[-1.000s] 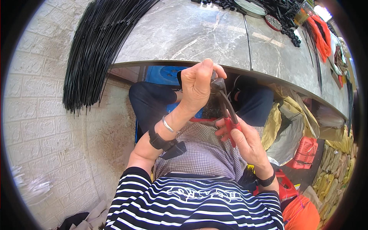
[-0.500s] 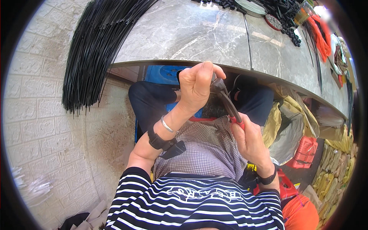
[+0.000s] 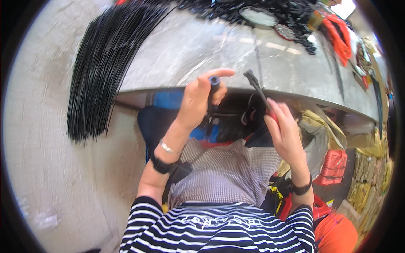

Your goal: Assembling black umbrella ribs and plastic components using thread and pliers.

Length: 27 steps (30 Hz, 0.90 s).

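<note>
My left hand (image 3: 195,101) is raised at the table's front edge, its fingers curled round a short black tube-like piece (image 3: 214,86) with a ring-shaped end; the index finger points out to the right. In my right hand (image 3: 287,133) is a pair of pliers (image 3: 256,85), dark-jawed with red grips, its head tilted up and left over the tabletop. A gap separates the pliers' head from the black piece. Motion blurs both hands, and the lower end of the black piece is hidden.
The grey marbled table (image 3: 190,50) spans the top. A thick bundle of thin black rods (image 3: 105,71) hangs over its left end. Along the far side lie heaped black parts (image 3: 202,7), a round dish (image 3: 258,17) and a red-rimmed dish (image 3: 284,32). A red basket (image 3: 332,168) is at right.
The pliers' head has come away from my left hand and swung upward. My left hand has shifted left, turning the black piece into sight. The table now appears lower in view.
</note>
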Motion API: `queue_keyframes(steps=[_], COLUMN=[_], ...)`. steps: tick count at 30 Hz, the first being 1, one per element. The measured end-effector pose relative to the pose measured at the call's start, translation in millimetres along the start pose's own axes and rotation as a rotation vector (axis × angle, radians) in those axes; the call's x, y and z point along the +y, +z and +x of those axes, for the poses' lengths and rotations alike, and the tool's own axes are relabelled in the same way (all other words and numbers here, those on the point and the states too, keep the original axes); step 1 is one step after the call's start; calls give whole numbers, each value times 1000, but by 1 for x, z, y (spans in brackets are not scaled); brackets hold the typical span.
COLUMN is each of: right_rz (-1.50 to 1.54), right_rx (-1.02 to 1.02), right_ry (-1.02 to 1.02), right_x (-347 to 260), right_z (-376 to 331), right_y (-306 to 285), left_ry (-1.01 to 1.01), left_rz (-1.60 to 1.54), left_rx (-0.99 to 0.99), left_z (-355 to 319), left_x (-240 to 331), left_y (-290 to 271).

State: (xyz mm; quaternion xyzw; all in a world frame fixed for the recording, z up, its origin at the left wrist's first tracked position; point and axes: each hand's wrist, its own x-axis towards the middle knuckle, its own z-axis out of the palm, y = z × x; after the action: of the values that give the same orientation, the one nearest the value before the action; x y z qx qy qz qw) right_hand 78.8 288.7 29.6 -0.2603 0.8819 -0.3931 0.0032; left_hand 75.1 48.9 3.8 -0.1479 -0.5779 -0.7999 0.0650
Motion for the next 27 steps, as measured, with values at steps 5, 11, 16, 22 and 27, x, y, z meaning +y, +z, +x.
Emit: queue_keyframes(steps=[5,11,16,22,27], right_rz=[-635,-547,-374,-579,-561], right_rx=[130,113,280,270,310], right_ry=[-7,-83,-6,134,168], right_x=[59,84,146,185,182], right_z=[59,97,189,240,246], right_y=[-5,-31,-74,-69,-65], left_ry=[-75,-46,-56,-89,-125], left_rz=[-16,-178,-237,-171,-168], left_rx=[-84,-7,-2,-88,-64], left_z=[1,4,8,4,3], left_x=[13,10,4,-4,-11], left_y=[-7,-14,2,-3,-10])
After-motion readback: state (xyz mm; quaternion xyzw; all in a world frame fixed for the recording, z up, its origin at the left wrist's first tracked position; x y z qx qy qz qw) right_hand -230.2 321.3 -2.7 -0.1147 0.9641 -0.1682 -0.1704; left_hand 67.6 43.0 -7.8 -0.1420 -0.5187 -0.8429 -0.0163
